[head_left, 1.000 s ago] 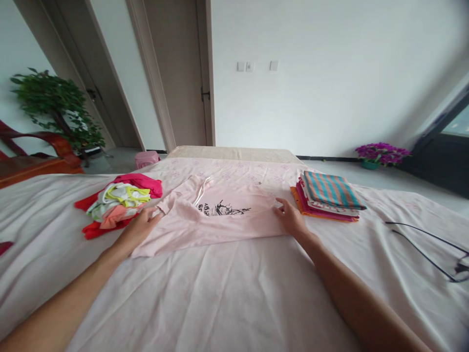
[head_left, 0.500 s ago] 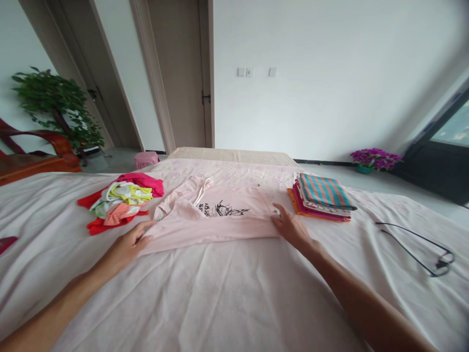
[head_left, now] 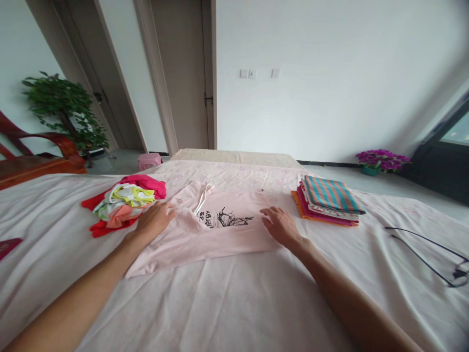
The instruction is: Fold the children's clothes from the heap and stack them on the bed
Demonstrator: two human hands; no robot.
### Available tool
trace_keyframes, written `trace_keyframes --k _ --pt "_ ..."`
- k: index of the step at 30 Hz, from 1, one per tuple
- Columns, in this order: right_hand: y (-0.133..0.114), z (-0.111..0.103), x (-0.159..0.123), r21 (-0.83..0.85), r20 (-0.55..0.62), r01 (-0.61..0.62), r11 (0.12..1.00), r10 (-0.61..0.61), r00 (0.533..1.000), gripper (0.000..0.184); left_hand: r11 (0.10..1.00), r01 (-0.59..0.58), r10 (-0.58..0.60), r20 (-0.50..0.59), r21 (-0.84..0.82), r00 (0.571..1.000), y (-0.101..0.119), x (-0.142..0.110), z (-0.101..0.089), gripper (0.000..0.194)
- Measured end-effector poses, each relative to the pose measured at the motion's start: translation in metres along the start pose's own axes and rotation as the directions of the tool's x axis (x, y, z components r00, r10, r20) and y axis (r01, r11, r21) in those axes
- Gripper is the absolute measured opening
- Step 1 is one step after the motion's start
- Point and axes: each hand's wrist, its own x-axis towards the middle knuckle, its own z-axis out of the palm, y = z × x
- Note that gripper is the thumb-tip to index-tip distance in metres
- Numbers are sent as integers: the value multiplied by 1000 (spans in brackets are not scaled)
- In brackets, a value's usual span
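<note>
A pale pink T-shirt [head_left: 227, 242] with a black print lies sideways on the bed, its near edge folded over and its white-trimmed neck opening toward the left. My left hand [head_left: 156, 218] rests on the shirt's left part, near the neck, with its fingers stretched forward over the cloth. On the shirt's right end lies my right hand [head_left: 281, 226], fingers apart and palm down. Neither hand visibly grips the cloth, though the left fingertips are partly hard to make out.
Left of the shirt is a loose pile of bright clothes [head_left: 128, 198]. A stack of folded cloths [head_left: 331, 195] sits to the right, with eyeglasses [head_left: 428, 244] beyond it on the bedsheet [head_left: 205, 303]. A dark red object [head_left: 9, 247] is at the left edge.
Both hands have let go of the folded near edge. My left hand has moved forward and right toward the neck, and the shirt's lower left corner now spreads nearer to me.
</note>
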Motion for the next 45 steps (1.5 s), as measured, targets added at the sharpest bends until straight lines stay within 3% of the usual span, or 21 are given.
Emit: trace_keyframes --k 4,8,12,15,19,22,24,26,28,30,32,36,40,45 --pt "-6 18 -6 11 8 71 997 -71 997 31 999 22 -24 37 34 999 7 21 27 25" --pt "-3 19 -9 36 10 88 995 -88 996 32 995 -6 10 37 -98 999 5 18 30 26" --pt "-5 16 -8 42 12 91 995 -92 996 32 883 -134 103 -92 -449 990 11 8 20 26" --pt "-8 14 -9 34 -1 117 993 -117 993 30 838 -172 75 -203 -518 976 17 5 18 25" --pt "-9 12 -11 43 0 155 987 -155 988 26 930 -141 46 -273 -340 961 14 7 27 30" --pt "-8 13 -9 53 -16 120 991 -120 993 20 998 -23 15 -125 -60 992 5 9 36 36" --pt "-8 16 -7 51 -31 103 993 -101 994 17 993 4 8 -96 115 995 0 6 38 42" --pt "-7 18 -6 48 -45 101 994 -99 994 15 975 -73 108 -163 209 981 2 1 38 44" --pt "-7 20 -6 49 -60 109 993 -106 993 14 942 -265 306 -196 207 932 11 -6 36 42" --pt "-7 20 -7 54 -64 120 991 -116 991 13 873 -471 486 -147 126 862 26 -13 34 39" --pt "-7 20 -8 63 -58 133 989 -130 990 12 833 -552 554 -66 49 830 43 -17 35 35" --pt "-8 20 -10 70 -59 144 987 -139 988 12 870 -482 471 109 106 875 70 -8 40 29" --pt "-9 20 -10 89 -67 162 983 -156 985 11 869 -426 352 289 253 890 74 9 47 19" --pt "-9 19 -10 88 -68 169 982 -164 984 11 877 -382 300 289 291 909 78 10 48 19"
